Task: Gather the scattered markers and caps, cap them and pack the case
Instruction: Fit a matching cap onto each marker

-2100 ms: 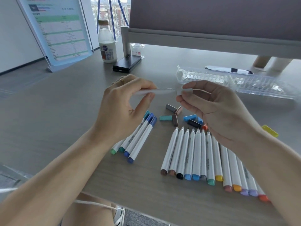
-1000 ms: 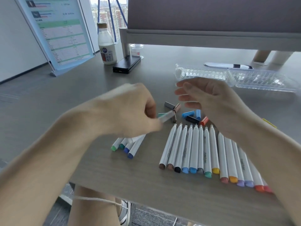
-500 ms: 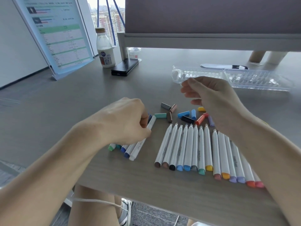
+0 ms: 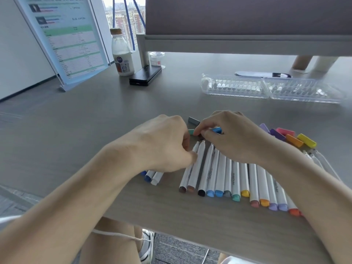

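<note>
Both lowered: right hand (image 4: 234,138) grip now pinches the teal cap (image 4: 190,131); left hand (image 4: 163,145) grip unclear.

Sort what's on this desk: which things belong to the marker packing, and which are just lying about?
Job: row of uncapped markers, smaller marker bunch, loose caps, clear plastic case.
Lying about: milk bottle, black power bank, small jar, sign stand.

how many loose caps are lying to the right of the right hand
5, clustered on the desk right of the right hand: lavender cap, purple cap, pink cap, orange cap, yellow cap farthest right. Others may be hidden under the hand.
</note>
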Demonstrator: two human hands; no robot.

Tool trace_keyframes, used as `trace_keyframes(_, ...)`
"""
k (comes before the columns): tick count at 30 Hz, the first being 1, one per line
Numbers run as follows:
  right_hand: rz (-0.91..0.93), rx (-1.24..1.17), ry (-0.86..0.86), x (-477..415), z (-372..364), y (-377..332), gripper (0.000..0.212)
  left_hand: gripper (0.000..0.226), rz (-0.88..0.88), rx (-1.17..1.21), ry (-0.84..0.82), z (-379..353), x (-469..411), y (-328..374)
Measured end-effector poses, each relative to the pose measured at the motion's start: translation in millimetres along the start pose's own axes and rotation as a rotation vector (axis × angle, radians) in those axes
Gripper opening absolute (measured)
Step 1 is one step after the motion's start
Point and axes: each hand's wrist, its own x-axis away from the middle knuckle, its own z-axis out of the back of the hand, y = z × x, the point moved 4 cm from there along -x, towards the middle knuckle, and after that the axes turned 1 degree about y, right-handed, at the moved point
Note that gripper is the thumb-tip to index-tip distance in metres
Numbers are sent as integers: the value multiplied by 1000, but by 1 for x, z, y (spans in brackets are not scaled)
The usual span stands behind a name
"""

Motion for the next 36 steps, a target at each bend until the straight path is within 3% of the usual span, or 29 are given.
trace_keyframes(16,-47,7,48,-3,2,9,37,39,8,-38,-14,-3,-3,-4)
trace_keyframes(24,-154,-290,236,-8,34,29,35,37,34,-26,-54,-4,-2,0)
trace_keyframes(31,-200,-276,207,-6,42,35,30,36,64,170,-19,10,-5,-6)
trace_keyframes(36,-233,-298,164,-8,38,37,39,41,31,342,6,16,-12,-7)
